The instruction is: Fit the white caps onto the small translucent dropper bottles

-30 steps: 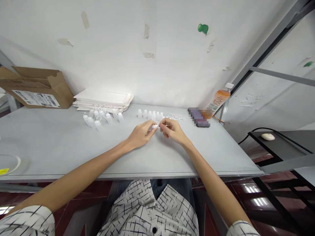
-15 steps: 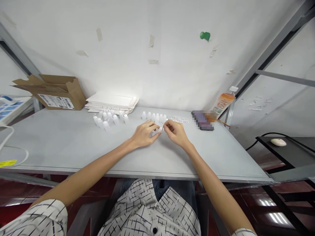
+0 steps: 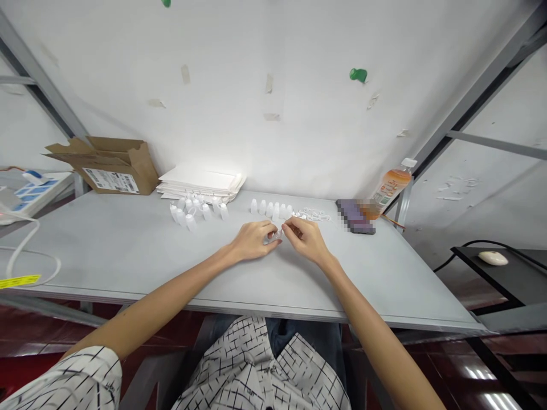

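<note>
My left hand [image 3: 252,240] is closed around a small white plastic dropper bottle [image 3: 277,236], which lies tilted with its tip end toward the right. The fingers cover most of its body. Thumb and fingertips of my right hand [image 3: 308,239] pinch together at that tip end; whatever they hold there is too small to make out. Just beyond my hands stand several similar small bottles [image 3: 276,213] in a row. To their right, partly behind my right hand, lies a pile of thin white plastic loops [image 3: 315,214].
More small bottles [image 3: 190,221] stand grouped on the left of the grey table [image 3: 141,250]. Behind them are stacked white sheets [image 3: 200,181] and an open cardboard box [image 3: 117,171]. A phone [image 3: 355,217] and an orange drink bottle [image 3: 391,191] are at the right; a white cable [image 3: 25,245] lies left.
The camera view has shifted a little, so the scene appears slightly lower and to the right. Both hands stay together at the small bottle, with only slight finger movement.
</note>
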`<state>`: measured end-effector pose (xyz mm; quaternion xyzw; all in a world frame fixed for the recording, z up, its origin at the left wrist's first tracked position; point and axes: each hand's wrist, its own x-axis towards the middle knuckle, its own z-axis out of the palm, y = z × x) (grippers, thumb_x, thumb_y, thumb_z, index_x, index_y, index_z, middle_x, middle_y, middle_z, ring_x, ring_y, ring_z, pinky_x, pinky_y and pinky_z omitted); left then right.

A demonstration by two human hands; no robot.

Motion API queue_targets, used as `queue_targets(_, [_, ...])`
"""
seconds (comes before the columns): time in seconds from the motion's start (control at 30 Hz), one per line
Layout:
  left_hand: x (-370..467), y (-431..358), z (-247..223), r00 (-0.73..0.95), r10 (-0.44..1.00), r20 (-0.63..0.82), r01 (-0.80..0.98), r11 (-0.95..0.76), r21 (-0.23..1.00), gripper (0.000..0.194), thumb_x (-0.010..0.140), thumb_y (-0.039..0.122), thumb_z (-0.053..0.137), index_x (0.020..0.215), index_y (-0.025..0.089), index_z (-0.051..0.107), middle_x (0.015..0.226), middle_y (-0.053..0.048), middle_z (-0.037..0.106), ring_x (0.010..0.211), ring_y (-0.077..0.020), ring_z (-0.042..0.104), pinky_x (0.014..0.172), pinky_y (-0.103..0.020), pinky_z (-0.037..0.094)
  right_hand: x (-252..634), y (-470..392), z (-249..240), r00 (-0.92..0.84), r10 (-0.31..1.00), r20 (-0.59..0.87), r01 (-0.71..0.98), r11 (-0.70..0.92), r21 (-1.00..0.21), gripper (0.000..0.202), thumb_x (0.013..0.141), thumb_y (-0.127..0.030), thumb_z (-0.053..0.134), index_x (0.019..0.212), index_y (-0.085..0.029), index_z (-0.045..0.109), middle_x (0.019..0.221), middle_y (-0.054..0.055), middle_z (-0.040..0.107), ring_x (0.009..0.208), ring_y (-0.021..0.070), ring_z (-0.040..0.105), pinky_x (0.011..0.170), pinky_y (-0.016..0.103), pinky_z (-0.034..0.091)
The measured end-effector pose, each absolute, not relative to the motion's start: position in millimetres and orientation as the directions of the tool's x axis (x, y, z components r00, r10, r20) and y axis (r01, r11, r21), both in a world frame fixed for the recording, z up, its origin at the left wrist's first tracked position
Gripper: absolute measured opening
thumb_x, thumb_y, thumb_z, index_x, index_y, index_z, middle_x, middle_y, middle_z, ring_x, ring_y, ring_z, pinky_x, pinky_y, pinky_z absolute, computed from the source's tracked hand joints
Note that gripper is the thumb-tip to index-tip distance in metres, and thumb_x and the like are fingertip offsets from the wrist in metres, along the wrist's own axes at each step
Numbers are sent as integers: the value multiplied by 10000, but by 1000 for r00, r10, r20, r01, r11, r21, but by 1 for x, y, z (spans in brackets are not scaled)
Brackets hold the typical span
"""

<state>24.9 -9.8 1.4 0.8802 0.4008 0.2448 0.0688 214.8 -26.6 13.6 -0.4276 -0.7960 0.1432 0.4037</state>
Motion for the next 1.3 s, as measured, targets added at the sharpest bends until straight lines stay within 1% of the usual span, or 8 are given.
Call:
queue_targets(0.1, [23,-9,4,552,750,365,676,-658,330,217,867,375,577,797,172,614,787,-29,667,694,-170,589,601,-276,362,218,-25,15,-250,802,542,583,572,-578,293,946,-396,479,737,-201,546,625,6,548,556,136,455,575,280,350])
queue_targets(0.27, [11,-6,6,476,804,356,739,-585,334,196,845,355,591,759,179,597,792,-31,682,717,-183,605,605,-277,357,227,-21,16,-187,809,557,619,538,-572,389,963,-468,444,690,-200,514,582,1,508,530,135,423,564,284,329])
queue_targets(0.37, [-4,-7,4,355,858,370,816,-478,326,209,853,354,572,732,184,575,775,-30,683,706,-182,609,601,-278,348,231,-19,15,-171,823,541,647,508,-569,462,970,-528,398,662,-203,515,570,12,520,520,144,441,564,289,342])
queue_targets(0.53, [-42,-13,-5,124,921,368,912,-252,324,272,862,423,539,718,194,573,738,-39,688,711,-207,628,587,-284,350,234,-17,15,-174,818,548,678,503,-536,546,970,-597,335,646,-210,542,554,29,533,517,161,468,565,301,351])
queue_targets(0.63, [-59,-11,-8,-24,936,350,933,-105,345,275,868,427,518,831,179,632,739,-57,702,756,-242,654,630,-300,396,234,-16,15,-183,813,553,682,510,-524,563,972,-602,320,634,-211,543,547,30,530,506,161,464,564,305,342])
queue_targets(0.73, [-66,-5,-8,-107,943,316,941,-7,338,330,887,421,485,895,148,671,764,-93,717,809,-277,673,695,-324,433,234,-16,15,-189,818,544,688,506,-521,569,974,-598,317,626,-211,546,537,29,527,495,160,458,563,309,336])
queue_targets(0.97, [-65,1,-5,-194,951,243,953,124,277,450,899,472,450,757,127,702,804,-192,707,899,-350,672,758,-383,472,235,-17,15,-202,831,518,707,489,-510,577,974,-598,301,606,-213,522,522,28,528,493,159,459,560,304,334])
queue_targets(1.3, [-68,0,-3,-190,949,251,954,119,275,395,877,468,511,764,131,685,795,-203,699,868,-367,666,704,-391,475,235,-17,15,-228,835,501,736,484,-473,484,972,-481,358,568,-216,389,528,13,507,485,139,380,545,294,279])
